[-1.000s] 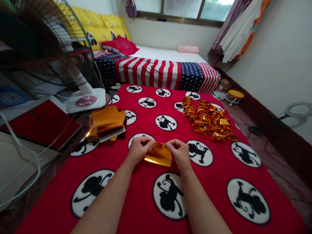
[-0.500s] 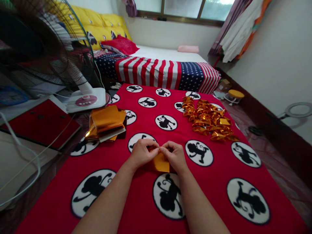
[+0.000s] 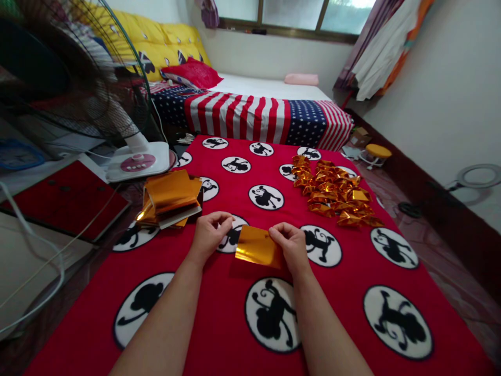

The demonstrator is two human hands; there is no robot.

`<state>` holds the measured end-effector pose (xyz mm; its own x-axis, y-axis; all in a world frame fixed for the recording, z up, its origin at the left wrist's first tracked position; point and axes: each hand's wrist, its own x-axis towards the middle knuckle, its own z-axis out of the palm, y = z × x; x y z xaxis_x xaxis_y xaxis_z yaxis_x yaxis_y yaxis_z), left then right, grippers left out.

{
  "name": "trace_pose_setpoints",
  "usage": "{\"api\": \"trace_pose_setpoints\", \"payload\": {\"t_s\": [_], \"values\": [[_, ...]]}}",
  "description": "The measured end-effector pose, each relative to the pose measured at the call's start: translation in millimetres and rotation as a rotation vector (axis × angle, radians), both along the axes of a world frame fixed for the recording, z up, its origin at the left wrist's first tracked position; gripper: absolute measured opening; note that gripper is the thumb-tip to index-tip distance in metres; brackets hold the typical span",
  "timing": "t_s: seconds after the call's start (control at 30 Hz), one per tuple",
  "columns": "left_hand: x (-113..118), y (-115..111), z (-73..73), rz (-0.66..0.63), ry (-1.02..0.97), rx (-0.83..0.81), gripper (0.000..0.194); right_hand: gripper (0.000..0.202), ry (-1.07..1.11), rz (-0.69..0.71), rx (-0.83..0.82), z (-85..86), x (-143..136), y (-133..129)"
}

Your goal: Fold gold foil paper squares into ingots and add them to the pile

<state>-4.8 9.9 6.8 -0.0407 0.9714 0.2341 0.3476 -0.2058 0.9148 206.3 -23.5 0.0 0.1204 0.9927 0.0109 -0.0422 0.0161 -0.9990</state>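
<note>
My right hand pinches the right side of a shiny gold paper sheet, which lies above the red cloth at the centre. To the left of the sheet and apart from it is my left hand, its thumb and index finger curled close together; whether anything tiny is between them is too small to tell. A stack of gold paper sits farther left, near the fan base. Several folded gold pieces are grouped at the right, beyond my right hand.
The red cloth has white circles with black monkeys. A fan stands at the left beside a red board. Behind is a bed with a striped cover. A yellow stool stands at the right.
My left hand has let go of the gold paper and moved left. The sheet now shows flatter and wider, and my right hand has shifted slightly right with it.
</note>
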Motion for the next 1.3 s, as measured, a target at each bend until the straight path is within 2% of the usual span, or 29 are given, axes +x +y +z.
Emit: {"api": "trace_pose_setpoints", "payload": {"t_s": [0.07,0.17,0.27,0.43,0.57,0.67,0.77,0.87,1.1,1.3], "values": [[3,-1,1.9,-0.055,-0.056,-0.029,0.024,0.027,0.032,-0.006,-0.028,1.2,-2,-1],[13,-6,3.1,-0.230,-0.018,-0.089,0.028,0.027,0.035,0.002,-0.027,2.5,-6,-1],[21,-9,1.3,-0.293,0.041,-0.092,0.020,0.026,-0.009,0.028,0.008,2.2,-7,0],[26,-11,0.1,-0.290,0.061,-0.056,0.016,0.023,-0.171,0.055,0.091,2.0,-12,-2],[25,-11,-1.0,-0.283,0.073,-0.037,0.015,0.025,-0.240,0.067,0.083,1.4,-16,-3],[18,-6,-5.7,-0.170,0.013,-0.011,0.015,0.030,-0.168,0.009,0.059,-1.3,-12,-1],[9,0,-9.9,-0.019,-0.094,-0.025,0.017,0.034,-0.067,-0.110,0.055,-4.6,-6,1],[7,2,-10.3,0.045,-0.166,-0.065,0.020,0.029,0.034,-0.148,0.075,-5.2,-7,3],[21,-4,-9.3,-0.098,-0.167,-0.113,0.021,0.026,0.077,0.052,0.001,-1.8,-22,0],[25,-5,-7.9,-0.158,-0.253,-0.158,0.028,0.023,0.093,0.018,0.001,-1.4,-21,-2]]}}
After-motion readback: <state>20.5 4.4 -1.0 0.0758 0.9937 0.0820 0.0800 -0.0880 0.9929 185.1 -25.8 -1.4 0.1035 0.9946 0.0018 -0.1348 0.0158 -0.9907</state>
